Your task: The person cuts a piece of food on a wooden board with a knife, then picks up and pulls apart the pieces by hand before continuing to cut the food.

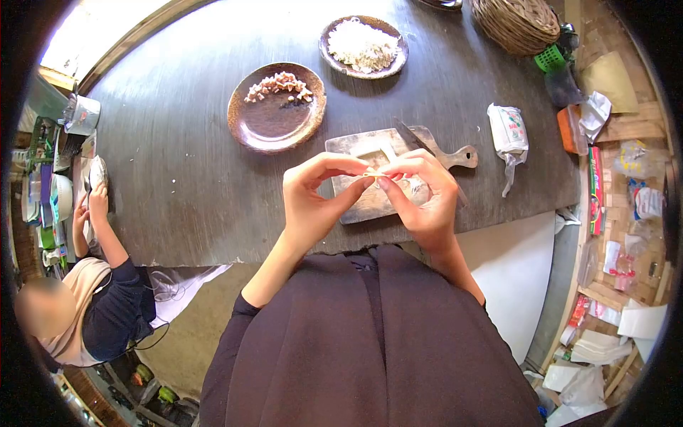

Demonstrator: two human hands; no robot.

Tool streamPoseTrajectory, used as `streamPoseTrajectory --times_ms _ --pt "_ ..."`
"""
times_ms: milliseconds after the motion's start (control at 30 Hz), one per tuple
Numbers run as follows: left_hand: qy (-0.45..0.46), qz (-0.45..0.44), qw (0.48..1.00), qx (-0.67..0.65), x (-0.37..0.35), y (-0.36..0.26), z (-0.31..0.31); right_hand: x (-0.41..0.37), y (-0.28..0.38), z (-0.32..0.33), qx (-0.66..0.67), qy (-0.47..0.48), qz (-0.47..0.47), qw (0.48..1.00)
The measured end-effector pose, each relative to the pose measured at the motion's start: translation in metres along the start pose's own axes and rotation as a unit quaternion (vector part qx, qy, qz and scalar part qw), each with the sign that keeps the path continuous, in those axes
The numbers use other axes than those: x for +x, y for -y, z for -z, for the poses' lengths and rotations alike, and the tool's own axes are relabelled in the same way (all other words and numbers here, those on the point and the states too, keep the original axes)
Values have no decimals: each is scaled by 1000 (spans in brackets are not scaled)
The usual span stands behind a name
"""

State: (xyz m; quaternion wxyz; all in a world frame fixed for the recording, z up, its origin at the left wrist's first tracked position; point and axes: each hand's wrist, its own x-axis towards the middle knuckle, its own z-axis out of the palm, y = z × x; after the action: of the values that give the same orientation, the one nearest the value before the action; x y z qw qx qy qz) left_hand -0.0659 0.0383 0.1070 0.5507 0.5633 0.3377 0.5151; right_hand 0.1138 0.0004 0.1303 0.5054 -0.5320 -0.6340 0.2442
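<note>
My left hand (313, 192) and my right hand (432, 191) meet above a wooden cutting board (348, 203), thumbs and forefingers pinched together. Between the fingertips is a small pale yellowish piece (372, 175), too small to name for sure. A knife (413, 136) lies across the board beyond my right hand, its lower part hidden by that hand. Some whitish pieces (416, 188) show on the board behind my right fingers, partly covered. Further off stands a brown plate (267, 128) holding a band of small pinkish-brown chopped bits.
A second brown dish (398, 64) holds a heap of white shreds. To the right lies a white plastic packet (508, 132). A woven basket (516, 25) sits at the far right corner. At the left, another person (117, 306) works over a dish at the table's edge.
</note>
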Motion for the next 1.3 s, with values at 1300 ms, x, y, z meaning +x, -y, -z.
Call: streamPoseTrajectory --times_ms 1300 --pt "52 -167 924 341 -17 49 11 -57 -67 10 -263 124 -161 943"
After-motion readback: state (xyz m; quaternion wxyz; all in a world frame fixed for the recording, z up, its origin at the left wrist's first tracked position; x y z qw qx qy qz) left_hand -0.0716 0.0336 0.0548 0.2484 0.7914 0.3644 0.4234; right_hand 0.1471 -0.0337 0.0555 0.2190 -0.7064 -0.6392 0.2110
